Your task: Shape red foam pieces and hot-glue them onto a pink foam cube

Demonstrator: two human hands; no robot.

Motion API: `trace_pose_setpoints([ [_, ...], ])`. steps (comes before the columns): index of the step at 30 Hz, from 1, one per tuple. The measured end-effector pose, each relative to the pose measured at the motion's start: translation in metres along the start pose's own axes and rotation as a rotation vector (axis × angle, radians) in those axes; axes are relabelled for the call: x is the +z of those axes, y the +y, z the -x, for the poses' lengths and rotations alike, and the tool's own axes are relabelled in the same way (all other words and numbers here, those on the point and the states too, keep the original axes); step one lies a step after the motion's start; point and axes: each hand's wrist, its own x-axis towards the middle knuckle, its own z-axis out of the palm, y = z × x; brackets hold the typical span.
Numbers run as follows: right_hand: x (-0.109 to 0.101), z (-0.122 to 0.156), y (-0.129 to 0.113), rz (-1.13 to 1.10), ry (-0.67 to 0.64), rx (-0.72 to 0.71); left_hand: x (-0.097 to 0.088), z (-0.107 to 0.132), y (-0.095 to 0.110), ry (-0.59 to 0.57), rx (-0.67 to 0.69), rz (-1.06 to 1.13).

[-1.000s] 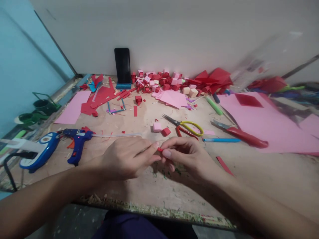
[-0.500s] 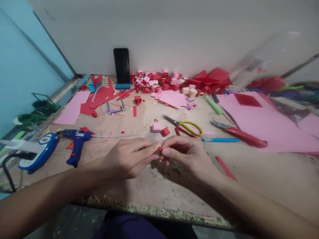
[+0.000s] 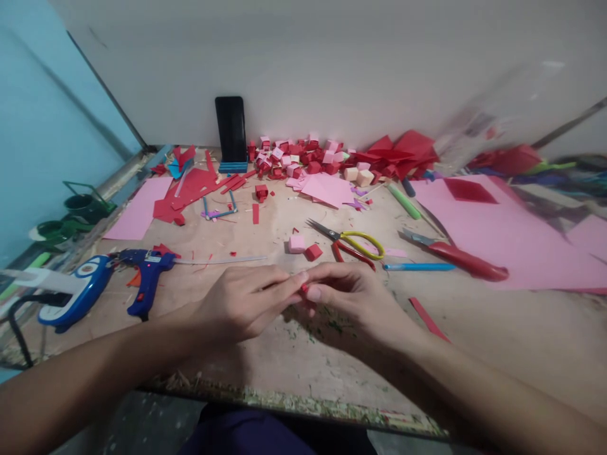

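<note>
Between my fingertips sits a small piece of red paper (image 3: 304,288), mostly covered, so its exact shape is hidden. My left hand (image 3: 249,300) pinches it from the left, and my right hand (image 3: 353,297) grips it from the other side with thumb and index finger. Both hands meet just above the table. Just beyond them lie a pink paper cube (image 3: 296,244) and a red paper cube (image 3: 313,252). Scissors with yellow and red handles (image 3: 363,243) rest slightly open behind my right hand.
A blue glue gun (image 3: 150,272) lies at left beside a blue and white holder (image 3: 78,291). A phone (image 3: 231,129) stands at the back, near piled paper cubes (image 3: 303,155). Red-handled scissors (image 3: 469,259), a blue pen (image 3: 420,267) and pink sheets (image 3: 512,246) are at right.
My fingers have closed slightly further over the red paper, with my right index fingertip now touching my left fingertips. The objects on the table have stayed put.
</note>
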Motion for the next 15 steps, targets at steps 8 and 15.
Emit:
trace_pose_setpoints([
  [8, -0.004, -0.001, 0.001, 0.116, -0.044, 0.064, -0.006, -0.012, 0.000, 0.042, -0.074, 0.181],
  [15, -0.007, -0.001, -0.003, 0.187, -0.081, 0.155, -0.009, -0.014, -0.001, -0.054, -0.179, 0.374],
])
